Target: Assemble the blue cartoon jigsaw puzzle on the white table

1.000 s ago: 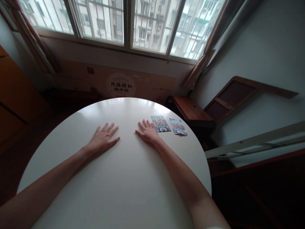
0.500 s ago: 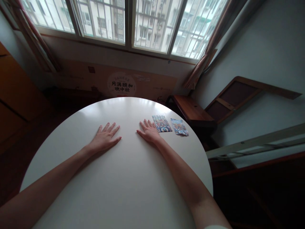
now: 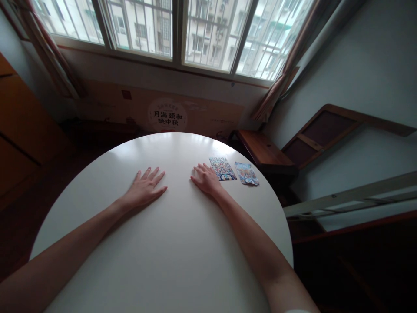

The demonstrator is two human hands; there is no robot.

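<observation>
My left hand lies palm down on the white round table, fingers spread and holding nothing. To its right, my right hand rests palm down too, empty, with the fingers a little bent and closer together. Just beyond the right hand's outer edge lies a flat card or sheet covered in many small colourful figures, with a larger one at its near edge. Whether the hand touches it I cannot tell. Farther right is a small crinkled printed packet in blue and brown tones.
Past the table stands a brown wooden bench at the right. A banner with Chinese writing runs below the barred window. An orange-brown cabinet is at the far left, and a pale rail slants at the right.
My right hand's fingers have drawn in and bent slightly, and its thumb has moved nearer to them. The left hand stays flat. The whole view has shifted slightly.
</observation>
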